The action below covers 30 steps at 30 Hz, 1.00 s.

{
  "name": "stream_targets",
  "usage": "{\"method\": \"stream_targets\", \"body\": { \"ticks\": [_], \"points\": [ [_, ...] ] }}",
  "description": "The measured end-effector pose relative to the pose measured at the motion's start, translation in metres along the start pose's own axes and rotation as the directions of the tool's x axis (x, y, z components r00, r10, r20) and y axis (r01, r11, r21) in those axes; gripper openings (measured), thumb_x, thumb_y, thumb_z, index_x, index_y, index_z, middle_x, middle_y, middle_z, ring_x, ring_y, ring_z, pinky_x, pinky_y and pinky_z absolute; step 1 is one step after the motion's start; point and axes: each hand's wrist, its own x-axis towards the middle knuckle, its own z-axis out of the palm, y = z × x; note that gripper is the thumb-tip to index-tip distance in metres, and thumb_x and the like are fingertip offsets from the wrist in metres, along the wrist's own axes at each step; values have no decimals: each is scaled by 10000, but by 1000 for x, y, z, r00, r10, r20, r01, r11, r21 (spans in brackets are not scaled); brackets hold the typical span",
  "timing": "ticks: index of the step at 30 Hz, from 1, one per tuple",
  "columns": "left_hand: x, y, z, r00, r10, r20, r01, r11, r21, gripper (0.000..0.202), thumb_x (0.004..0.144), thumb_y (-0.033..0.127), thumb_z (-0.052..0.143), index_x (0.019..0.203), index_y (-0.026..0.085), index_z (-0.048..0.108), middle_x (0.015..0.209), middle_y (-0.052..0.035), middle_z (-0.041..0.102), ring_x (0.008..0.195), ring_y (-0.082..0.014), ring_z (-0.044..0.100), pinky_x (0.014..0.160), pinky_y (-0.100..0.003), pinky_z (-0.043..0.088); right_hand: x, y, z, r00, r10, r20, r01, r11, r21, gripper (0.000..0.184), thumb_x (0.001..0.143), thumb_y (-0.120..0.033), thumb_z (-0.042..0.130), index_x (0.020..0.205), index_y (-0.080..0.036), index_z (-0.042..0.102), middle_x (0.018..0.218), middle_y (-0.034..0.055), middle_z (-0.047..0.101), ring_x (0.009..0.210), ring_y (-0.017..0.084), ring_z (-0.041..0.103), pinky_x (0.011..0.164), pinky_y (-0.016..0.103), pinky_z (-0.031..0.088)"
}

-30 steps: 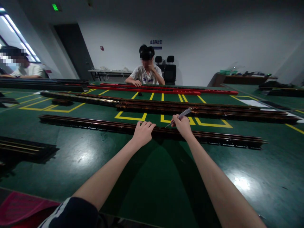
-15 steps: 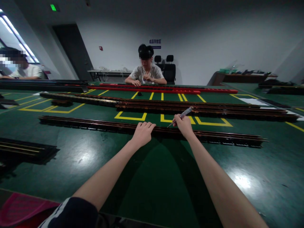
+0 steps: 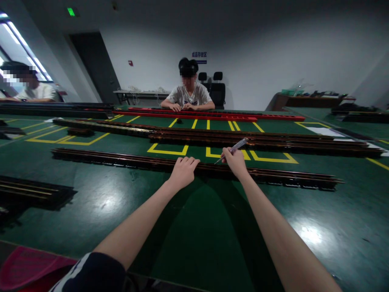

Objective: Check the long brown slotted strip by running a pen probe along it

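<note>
A long dark bar with shiny, brownish lengthwise rails (image 3: 115, 159) lies across the green table in front of me. My left hand (image 3: 183, 171) rests over its middle, fingers curled across the top and gripping it. Just to the right, my right hand (image 3: 235, 161) pinches a slim screwdriver (image 3: 239, 144) with a clear handle. The tool slants, its handle up to the right and its thin shaft pointing down left to the bar's top. Whether the tip touches a screw is too small to tell.
Beyond lie more dark bars (image 3: 258, 140) and red bars (image 3: 273, 117) on the yellow-marked green table (image 3: 121, 223). Another dark bundle (image 3: 33, 192) is at the left edge. A co-worker (image 3: 190, 95) sits opposite, another person (image 3: 33, 91) far left. A pink chair (image 3: 27, 267) stands lower left.
My hands and the screwdriver keep almost the same place on the bar. The co-worker opposite has lowered a raised hand to the red bar. The view has shifted slightly.
</note>
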Motion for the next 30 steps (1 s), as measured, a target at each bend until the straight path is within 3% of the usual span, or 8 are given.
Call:
{"method": "stream_targets", "body": {
  "ticks": [13, 21, 30],
  "points": [
    [1, -1, 1, 1000, -9, -16, 8, 999, -33, 435, 850, 76, 373, 1229, 151, 572, 1224, -98, 635, 1128, -229, 567, 971, -421, 421, -6, -4, 2, 999, 5, -35, -3, 999, 41, 310, 846, -307, 511, 573, -172, 567, 515, 3, 579, 490, 120, 555, 537, 241, 444],
    [1, -1, 1, 1000, -7, -26, 6, 999, -36, 436, 848, 74, 372, 1220, 173, 576, 1210, -89, 643, 1117, -225, 576, 960, -420, 426, -2, -2, -1, 998, 57, 23, -58, 997, 49, 296, 849, -298, 523, 586, -171, 572, 541, 12, 596, 500, 122, 564, 526, 236, 451],
    [1, -1, 2, 999, 9, -41, -9, 1000, 5, 437, 840, 60, 383, 1218, 161, 579, 1192, -93, 649, 1093, -230, 584, 926, -405, 435, 1, 2, 1, 1000, 12, -10, -12, 1000, 22, 321, 822, -342, 518, 552, -176, 566, 478, -3, 567, 475, 126, 558, 543, 248, 455]
  ]
}}
